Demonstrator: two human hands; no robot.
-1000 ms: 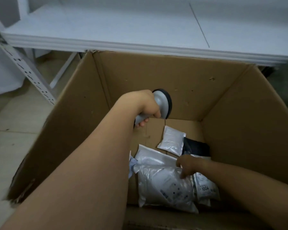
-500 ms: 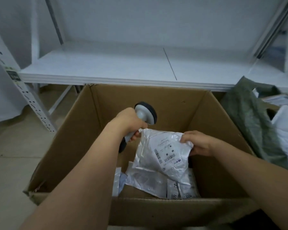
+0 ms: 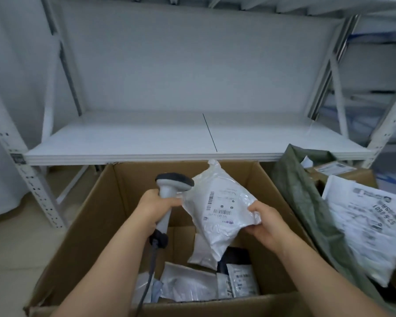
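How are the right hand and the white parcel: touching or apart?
Touching. The head view shows the right hand pinching the right edge of the white parcel.

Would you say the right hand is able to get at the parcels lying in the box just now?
Probably not yet: the right hand grips the white parcel above the open cardboard box. Nothing covers the parcels below, but the hand needs freeing first.

Left hand forward, fingers curled tight in a grip; right hand beside it in a thumb-on-top pinch.
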